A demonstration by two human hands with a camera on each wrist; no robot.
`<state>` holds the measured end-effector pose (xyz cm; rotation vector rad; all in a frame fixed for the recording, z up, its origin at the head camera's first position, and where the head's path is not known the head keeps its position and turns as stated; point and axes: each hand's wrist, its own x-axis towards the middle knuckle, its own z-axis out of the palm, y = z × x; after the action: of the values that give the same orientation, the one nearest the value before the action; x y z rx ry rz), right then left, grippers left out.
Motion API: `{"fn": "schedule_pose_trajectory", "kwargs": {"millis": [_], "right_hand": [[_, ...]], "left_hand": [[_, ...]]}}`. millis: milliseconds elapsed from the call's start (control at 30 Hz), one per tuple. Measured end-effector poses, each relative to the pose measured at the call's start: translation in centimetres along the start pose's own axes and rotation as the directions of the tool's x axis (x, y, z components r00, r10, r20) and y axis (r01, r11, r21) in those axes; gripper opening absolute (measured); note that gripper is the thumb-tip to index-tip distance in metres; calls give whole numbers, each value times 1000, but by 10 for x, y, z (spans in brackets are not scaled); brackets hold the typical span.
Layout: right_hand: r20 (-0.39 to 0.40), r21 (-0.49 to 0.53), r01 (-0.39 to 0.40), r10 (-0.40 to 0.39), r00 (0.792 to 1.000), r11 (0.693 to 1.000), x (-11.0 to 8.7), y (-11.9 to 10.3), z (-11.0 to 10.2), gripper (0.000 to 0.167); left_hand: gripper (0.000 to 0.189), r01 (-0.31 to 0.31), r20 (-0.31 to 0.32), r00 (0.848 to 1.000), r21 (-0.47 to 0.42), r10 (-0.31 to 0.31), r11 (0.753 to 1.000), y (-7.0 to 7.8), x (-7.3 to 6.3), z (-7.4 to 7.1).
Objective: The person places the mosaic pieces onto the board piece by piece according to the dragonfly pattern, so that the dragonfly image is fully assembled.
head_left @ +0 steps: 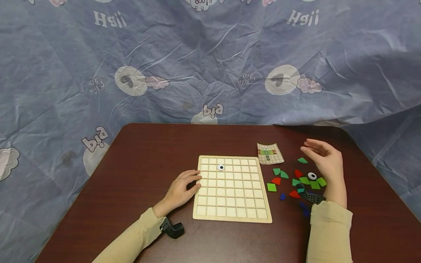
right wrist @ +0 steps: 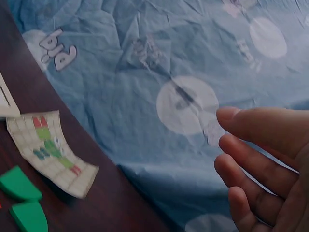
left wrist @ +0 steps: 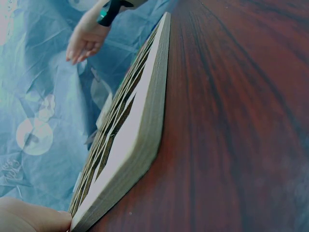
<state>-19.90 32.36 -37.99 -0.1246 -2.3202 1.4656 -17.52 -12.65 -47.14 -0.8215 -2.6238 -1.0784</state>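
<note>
A pale wooden grid board (head_left: 230, 182) lies flat on the table, with one white eye disc (head_left: 220, 167) in a cell of its upper part. My left hand (head_left: 181, 190) rests at the board's left edge, its fingertips touching the rim; in the left wrist view the thumb (left wrist: 36, 216) meets the board's corner. Raised over the right side of the table, my right hand (head_left: 325, 160) holds nothing, its fingers loosely bent. Below and beside it lie loose pieces: green squares (head_left: 314, 185), a red piece (head_left: 276, 180), blue pieces and a second eye disc (head_left: 312, 176).
A small curled pattern card (head_left: 269, 153) with a coloured figure on a grid lies just beyond the board's upper right corner. Green quarter-round pieces (right wrist: 29, 215) sit near it. Behind the dark wooden table (head_left: 158, 146) hangs a wrinkled blue cloth (head_left: 197, 54).
</note>
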Motion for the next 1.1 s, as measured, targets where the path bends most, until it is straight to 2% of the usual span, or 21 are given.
{"fn": "schedule_pose_trajectory", "kwargs": {"millis": [200, 400, 600, 733, 900, 967, 1100], "right_hand": [[56, 44, -50, 48, 997, 998, -5, 20, -16, 43], [129, -18, -88, 89, 988, 996, -8, 37, -27, 49], [161, -45, -125, 131, 978, 991, -11, 53, -37, 51], [220, -76, -125, 139, 966, 989, -12, 61, -43, 50], [315, -90, -111, 134, 940, 990, -13, 70, -47, 49], [333, -102, -116, 144, 932, 988, -13, 71, -47, 52], [337, -201, -120, 184, 924, 972, -12, 72, -48, 60]], "left_hand": [[32, 5, 7, 1000, 7, -5, 1000, -1, 0, 0], [33, -1, 2, 1000, 3, 1, 1000, -2, -1, 0], [32, -2, 1, 1000, 2, 2, 1000, -3, 0, 0], [33, -3, -1, 1000, 10, 3, 1000, -4, -1, 1], [33, -7, 0, 1000, 17, 7, 1000, -4, -1, 2], [33, -9, 1, 1000, 17, 9, 1000, -4, -1, 2], [33, -10, 1, 1000, 15, 10, 1000, -4, -1, 2]]}}
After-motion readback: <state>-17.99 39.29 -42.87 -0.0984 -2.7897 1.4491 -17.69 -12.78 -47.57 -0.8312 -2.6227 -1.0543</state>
